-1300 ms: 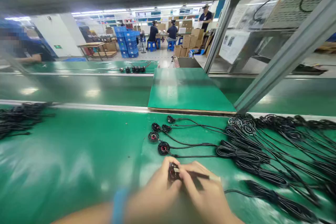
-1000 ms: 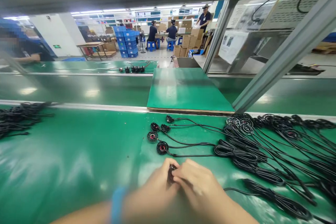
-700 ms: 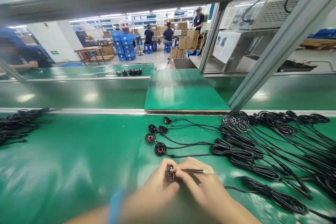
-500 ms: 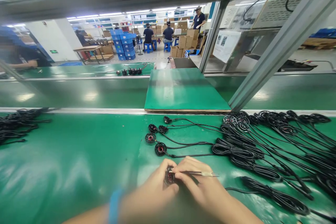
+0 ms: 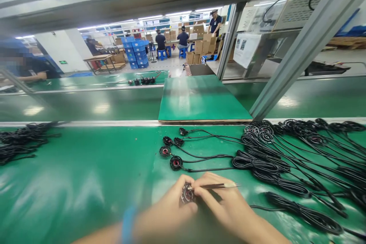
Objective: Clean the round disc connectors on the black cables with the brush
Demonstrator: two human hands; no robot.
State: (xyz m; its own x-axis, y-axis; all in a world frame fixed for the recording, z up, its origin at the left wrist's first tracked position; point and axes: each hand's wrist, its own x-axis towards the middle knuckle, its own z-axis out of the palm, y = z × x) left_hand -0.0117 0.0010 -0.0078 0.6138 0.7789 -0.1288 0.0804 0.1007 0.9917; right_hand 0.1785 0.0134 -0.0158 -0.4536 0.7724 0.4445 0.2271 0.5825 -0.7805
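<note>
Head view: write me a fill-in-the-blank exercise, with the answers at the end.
The left hand grips a round part; the wristband near it is ____.
The slim tool is held in the ____ hand.
The worktop is coloured ____.
The person beside the cardboard boxes is ____, not sitting.
blue; right; green; standing

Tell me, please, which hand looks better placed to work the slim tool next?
Right, most likely: the right hand holds the slim tool at the round black part, which the left hand grips.

The green sign (image 5: 63, 62) on the white pillar (image 5: 58, 48) and the printed sheet (image 5: 246, 48) are too small to read.
</note>
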